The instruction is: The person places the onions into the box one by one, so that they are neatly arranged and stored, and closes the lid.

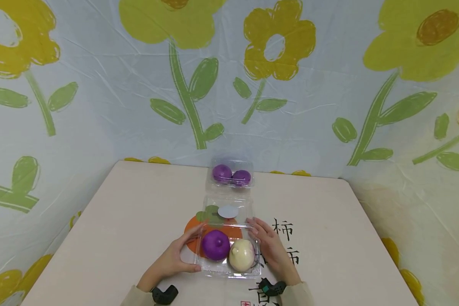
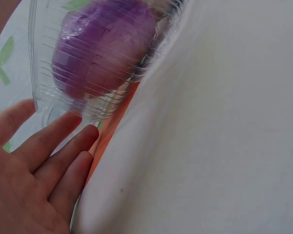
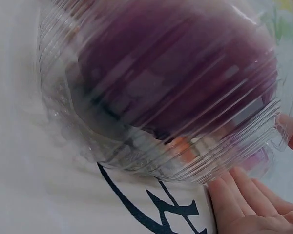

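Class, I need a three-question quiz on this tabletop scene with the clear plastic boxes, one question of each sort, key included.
1. True or false: the near clear plastic clamshell box has its lid folded open.
2. How many round purple buns sit in the far closed clear box?
3. Which bun lies nearer the left hand than the right hand: A, the cream round bun, or B, the purple round bun?

Key: 1 true; 2 two; 3 B.
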Demonstrator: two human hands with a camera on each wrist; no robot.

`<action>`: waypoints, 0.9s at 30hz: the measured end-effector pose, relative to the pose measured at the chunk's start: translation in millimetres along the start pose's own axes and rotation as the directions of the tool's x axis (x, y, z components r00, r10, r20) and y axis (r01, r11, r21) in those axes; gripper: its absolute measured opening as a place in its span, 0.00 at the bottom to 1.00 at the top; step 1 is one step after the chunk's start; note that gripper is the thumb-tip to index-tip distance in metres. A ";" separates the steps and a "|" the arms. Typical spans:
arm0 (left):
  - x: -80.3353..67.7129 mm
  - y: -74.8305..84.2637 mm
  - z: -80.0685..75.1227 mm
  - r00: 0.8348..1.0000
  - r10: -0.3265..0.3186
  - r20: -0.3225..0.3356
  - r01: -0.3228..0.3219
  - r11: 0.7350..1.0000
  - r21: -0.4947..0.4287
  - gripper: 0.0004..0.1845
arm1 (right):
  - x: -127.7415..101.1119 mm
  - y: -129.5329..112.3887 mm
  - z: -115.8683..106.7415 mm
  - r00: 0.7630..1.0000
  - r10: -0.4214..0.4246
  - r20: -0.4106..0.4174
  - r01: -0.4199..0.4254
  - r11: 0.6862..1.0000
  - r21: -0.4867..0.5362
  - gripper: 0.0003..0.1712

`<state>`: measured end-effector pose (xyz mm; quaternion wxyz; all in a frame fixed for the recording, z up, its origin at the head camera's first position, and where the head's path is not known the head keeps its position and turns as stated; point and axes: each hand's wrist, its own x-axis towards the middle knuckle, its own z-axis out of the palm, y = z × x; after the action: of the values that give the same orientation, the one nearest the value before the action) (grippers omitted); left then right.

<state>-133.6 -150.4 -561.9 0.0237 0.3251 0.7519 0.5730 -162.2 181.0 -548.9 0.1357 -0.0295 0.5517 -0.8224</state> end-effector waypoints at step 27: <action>-0.8 -1.4 0.0 1.000 -0.014 -0.002 0.014 1.000 -0.006 0.57 | -1.2 -0.2 -1.3 0.999 -0.035 0.040 0.034 0.999 0.035 0.35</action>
<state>-133.6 -151.0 -563.4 0.0279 0.3192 0.7524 0.5755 -161.4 182.5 -549.1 0.1330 -0.0533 0.5339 -0.8333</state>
